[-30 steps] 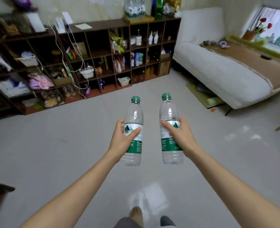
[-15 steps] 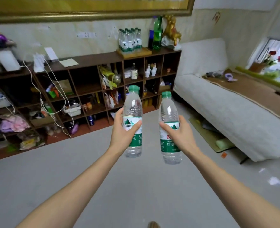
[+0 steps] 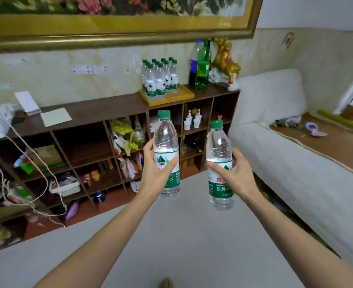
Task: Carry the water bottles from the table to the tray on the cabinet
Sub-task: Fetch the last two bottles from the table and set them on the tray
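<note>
My left hand (image 3: pixel 155 171) grips a clear water bottle (image 3: pixel 165 138) with a green cap and green label, held upright in front of me. My right hand (image 3: pixel 236 176) grips a second bottle (image 3: pixel 218 144) of the same kind, a little lower and to the right. Beyond them stands a dark wooden cabinet (image 3: pixel 100 110) of open cubbies. On its top sits a yellow wooden tray (image 3: pixel 183 94) with several more water bottles (image 3: pixel 161 80) standing in its left part. The tray's right part is bare.
A green bottle (image 3: pixel 202 67), a dark soda bottle and a gold figurine (image 3: pixel 223 61) stand right of the tray. White cables (image 3: pixel 36 163) hang over the cabinet's left cubbies. A white-covered sofa bed (image 3: pixel 291 163) runs along the right. Grey floor (image 3: pixel 171 235) lies between me and the cabinet.
The view has tilted up and the cabinet has come nearer and larger. Both bottles stay gripped; the left one now sits higher than the right.
</note>
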A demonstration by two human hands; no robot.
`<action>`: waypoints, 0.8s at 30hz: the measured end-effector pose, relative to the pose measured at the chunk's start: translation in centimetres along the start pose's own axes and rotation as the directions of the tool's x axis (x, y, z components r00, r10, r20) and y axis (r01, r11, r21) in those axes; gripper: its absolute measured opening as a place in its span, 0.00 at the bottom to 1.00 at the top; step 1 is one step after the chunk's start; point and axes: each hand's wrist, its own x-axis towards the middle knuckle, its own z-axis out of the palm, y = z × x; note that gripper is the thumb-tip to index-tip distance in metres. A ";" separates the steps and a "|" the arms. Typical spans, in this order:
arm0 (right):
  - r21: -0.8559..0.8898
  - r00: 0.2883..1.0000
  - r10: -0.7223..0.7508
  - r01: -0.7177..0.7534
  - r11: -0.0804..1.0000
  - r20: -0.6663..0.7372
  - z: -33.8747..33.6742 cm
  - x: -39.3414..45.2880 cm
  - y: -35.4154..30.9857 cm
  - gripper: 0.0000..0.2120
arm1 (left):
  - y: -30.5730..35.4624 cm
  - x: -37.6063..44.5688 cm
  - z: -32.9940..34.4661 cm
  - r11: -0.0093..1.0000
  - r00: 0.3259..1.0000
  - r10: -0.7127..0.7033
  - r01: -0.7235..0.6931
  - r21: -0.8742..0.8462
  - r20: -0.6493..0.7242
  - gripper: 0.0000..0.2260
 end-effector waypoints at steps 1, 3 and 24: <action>0.003 1.000 0.008 -0.008 1.000 -0.003 0.3 2.7 0.0 0.23 | -0.2 2.9 0.5 1.000 1.000 0.003 -0.004 0.013 0.015 0.33; 0.007 1.000 0.021 -0.021 1.000 -0.021 0.8 7.8 0.1 0.25 | -0.4 8.6 1.7 0.999 0.999 0.020 -0.022 0.033 0.048 0.32; 0.060 0.979 -0.079 0.069 0.996 0.190 7.3 60.3 5.3 0.22 | -8.6 54.8 15.1 0.998 0.990 0.012 -0.004 0.060 -0.137 0.37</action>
